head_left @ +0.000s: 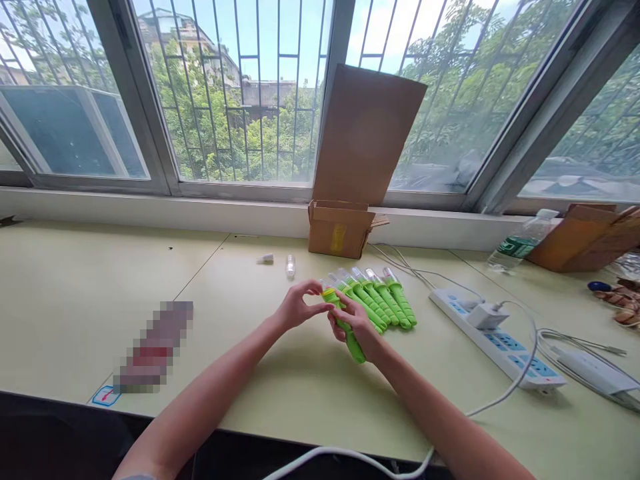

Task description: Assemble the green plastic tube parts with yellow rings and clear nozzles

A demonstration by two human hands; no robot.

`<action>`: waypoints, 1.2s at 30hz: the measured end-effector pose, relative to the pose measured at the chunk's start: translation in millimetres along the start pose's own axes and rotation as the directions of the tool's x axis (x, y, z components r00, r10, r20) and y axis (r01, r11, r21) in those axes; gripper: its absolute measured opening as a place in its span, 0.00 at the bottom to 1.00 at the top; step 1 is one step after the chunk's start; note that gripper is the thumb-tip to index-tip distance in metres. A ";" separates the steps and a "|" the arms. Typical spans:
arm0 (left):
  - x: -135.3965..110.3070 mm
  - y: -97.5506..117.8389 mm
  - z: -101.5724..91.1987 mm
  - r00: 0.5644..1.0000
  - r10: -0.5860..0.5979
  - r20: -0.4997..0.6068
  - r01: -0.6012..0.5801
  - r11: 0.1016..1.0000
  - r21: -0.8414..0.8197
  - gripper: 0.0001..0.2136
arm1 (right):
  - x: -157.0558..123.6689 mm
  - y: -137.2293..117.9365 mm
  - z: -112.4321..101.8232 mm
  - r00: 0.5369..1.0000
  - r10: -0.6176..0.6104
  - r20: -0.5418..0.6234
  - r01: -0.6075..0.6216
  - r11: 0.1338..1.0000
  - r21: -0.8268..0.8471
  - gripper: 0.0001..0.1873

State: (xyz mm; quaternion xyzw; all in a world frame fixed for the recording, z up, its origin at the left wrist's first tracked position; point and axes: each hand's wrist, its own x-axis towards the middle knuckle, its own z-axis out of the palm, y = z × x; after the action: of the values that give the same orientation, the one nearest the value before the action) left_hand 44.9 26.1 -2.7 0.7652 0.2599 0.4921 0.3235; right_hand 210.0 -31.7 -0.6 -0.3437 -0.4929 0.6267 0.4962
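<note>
My right hand (357, 325) is wrapped round a green tapered handle (356, 350) with a yellow upper end. It is tilted, its narrow end toward me. The thumb and forefinger of my left hand (299, 308) close in on the yellow end; whether a small part sits between them is hidden. Just beyond my right hand, several like green ribbed handles (395, 300) with clear caps lie side by side, partly covered by my hand. A small clear capsule-like piece (291, 267) stands on the table farther back, beside a small white nozzle-shaped piece (267, 259) lying down.
An open cardboard box (337, 233) stands against the window ledge. At right are a white power strip (495, 340) with a plugged-in charger, cables, a white adapter (595, 370) and a plastic bottle (520, 245). A blurred-out object (155, 347) lies at left on the table (240, 387).
</note>
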 end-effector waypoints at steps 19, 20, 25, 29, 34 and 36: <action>-1.1 9.2 7.0 0.994 -0.048 -0.096 0.048 0.999 -0.004 0.15 | 4.1 0.1 -7.4 0.985 0.083 0.150 -0.114 0.971 0.210 0.12; -1.2 9.3 7.0 0.995 -0.048 -0.091 0.048 0.999 -0.004 0.15 | 4.0 0.3 -8.1 0.984 0.089 0.157 -0.122 0.968 0.218 0.11; -2.3 11.7 6.5 0.995 -0.051 -0.084 0.050 0.999 -0.011 0.14 | 4.4 1.3 -12.4 0.983 0.095 0.160 -0.130 0.965 0.227 0.11; -4.2 15.0 7.2 0.997 -0.054 -0.048 0.050 0.995 -0.084 0.13 | 4.6 -1.1 -12.7 0.989 0.067 0.135 -0.094 0.974 0.205 0.15; -5.7 15.9 7.6 0.996 -0.081 -0.033 0.074 0.984 -0.163 0.11 | 2.9 -5.1 -5.8 0.993 0.054 0.107 -0.063 0.994 0.084 0.16; -5.7 14.0 7.0 0.996 -0.086 -0.036 0.079 0.983 -0.165 0.12 | 2.4 -4.6 -3.2 0.994 0.072 0.082 -0.071 0.997 -0.012 0.17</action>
State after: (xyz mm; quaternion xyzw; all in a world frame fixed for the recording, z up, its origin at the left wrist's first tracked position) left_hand 50.4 11.2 2.3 0.7140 0.2570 0.5142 0.3997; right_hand 213.5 -28.4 3.0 -0.3374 -0.5029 0.6555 0.4511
